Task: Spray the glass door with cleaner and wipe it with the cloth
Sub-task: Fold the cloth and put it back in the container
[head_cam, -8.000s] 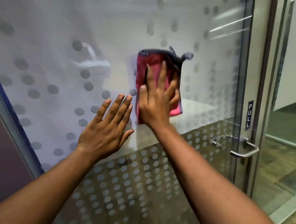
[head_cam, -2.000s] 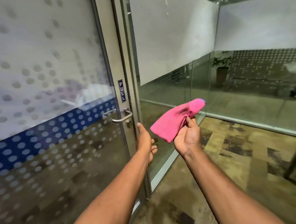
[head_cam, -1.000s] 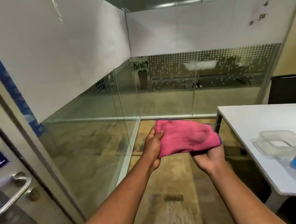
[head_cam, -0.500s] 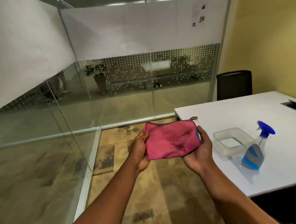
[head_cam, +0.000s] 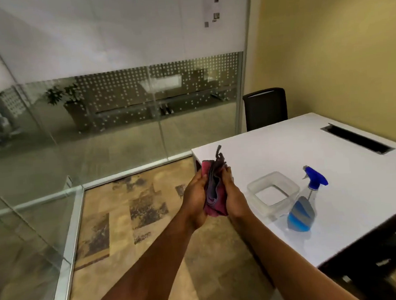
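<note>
The pink cloth (head_cam: 214,190) with a grey edge is folded upright and pressed between both palms, just left of the white table. My left hand (head_cam: 195,196) holds its left side and my right hand (head_cam: 232,197) its right side. The spray bottle (head_cam: 304,204), clear with blue liquid and a blue trigger head, stands on the table to the right of my hands. The glass door is out of view.
A white table (head_cam: 330,152) at the right carries a clear plastic container (head_cam: 272,195) beside the bottle and has a black cable slot (head_cam: 357,139). A black chair (head_cam: 265,108) stands behind it. Glass partitions (head_cam: 122,121) run along the left and back. The floor is patterned carpet.
I have turned right, away from the glass door, towards the table. The cloth, spread flat between my hands half a second ago, is now folded together between my palms.
</note>
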Demonstrator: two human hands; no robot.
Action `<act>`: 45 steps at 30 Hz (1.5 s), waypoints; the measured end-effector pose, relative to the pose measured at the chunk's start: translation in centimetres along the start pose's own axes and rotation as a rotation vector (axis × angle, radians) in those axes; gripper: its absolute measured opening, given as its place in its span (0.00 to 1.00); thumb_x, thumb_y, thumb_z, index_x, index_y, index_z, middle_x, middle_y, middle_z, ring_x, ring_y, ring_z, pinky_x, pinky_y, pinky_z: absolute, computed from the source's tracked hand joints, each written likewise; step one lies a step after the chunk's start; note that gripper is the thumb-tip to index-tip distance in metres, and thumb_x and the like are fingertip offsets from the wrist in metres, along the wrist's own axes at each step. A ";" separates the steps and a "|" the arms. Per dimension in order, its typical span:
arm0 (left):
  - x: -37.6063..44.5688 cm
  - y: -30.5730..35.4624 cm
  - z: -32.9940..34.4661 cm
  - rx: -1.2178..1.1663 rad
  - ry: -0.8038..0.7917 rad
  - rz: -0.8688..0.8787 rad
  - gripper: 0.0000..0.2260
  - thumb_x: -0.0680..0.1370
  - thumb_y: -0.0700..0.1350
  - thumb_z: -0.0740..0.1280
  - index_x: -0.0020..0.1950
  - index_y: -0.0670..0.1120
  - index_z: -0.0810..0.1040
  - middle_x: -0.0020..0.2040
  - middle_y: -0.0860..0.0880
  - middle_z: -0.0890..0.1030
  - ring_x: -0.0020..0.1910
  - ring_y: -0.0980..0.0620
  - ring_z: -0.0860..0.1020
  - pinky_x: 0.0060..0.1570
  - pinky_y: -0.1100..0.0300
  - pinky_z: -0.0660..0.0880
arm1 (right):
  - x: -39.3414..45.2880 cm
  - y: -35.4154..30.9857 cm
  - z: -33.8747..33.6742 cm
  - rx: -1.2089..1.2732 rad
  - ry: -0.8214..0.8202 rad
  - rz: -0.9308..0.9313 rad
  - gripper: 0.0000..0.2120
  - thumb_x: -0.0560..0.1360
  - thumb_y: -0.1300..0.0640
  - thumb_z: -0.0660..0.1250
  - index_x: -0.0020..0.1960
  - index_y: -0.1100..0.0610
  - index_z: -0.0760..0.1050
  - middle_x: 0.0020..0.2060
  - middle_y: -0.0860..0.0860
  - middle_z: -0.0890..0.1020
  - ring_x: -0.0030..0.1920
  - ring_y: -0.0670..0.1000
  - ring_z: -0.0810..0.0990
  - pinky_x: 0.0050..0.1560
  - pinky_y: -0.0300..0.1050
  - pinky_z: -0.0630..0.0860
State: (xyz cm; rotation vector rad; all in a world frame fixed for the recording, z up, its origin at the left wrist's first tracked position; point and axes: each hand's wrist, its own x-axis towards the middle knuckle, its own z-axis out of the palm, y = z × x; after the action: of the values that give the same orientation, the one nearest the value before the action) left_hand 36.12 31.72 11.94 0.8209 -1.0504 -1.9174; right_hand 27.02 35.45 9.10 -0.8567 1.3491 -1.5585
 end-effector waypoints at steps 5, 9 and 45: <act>6.0 0.1 0.1 0.053 -0.213 -0.154 0.21 0.83 0.61 0.59 0.70 0.54 0.78 0.66 0.48 0.82 0.62 0.47 0.83 0.55 0.46 0.82 | 4.6 0.9 -0.5 -0.322 0.111 -0.191 0.16 0.84 0.41 0.48 0.71 0.32 0.57 0.75 0.42 0.62 0.79 0.51 0.57 0.79 0.59 0.55; 11.0 0.5 0.1 0.273 -0.323 -0.103 0.20 0.79 0.53 0.70 0.72 0.60 0.75 0.63 0.55 0.83 0.60 0.54 0.83 0.49 0.57 0.82 | 7.4 0.6 0.2 -0.480 0.227 -0.246 0.21 0.85 0.46 0.46 0.78 0.40 0.50 0.80 0.52 0.57 0.81 0.56 0.53 0.79 0.61 0.54; 41.1 -8.6 9.7 0.998 -0.807 -0.469 0.20 0.74 0.38 0.75 0.65 0.43 0.77 0.52 0.44 0.83 0.48 0.50 0.82 0.52 0.55 0.82 | 19.5 7.4 -20.1 -0.174 1.007 0.242 0.10 0.82 0.53 0.61 0.59 0.57 0.75 0.49 0.51 0.82 0.48 0.52 0.81 0.51 0.54 0.82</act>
State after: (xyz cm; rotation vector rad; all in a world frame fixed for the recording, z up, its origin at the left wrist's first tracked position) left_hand 5.62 2.95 2.04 0.8421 -2.6203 -2.1109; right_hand 2.74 24.81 -2.53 0.0830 2.2043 -1.7479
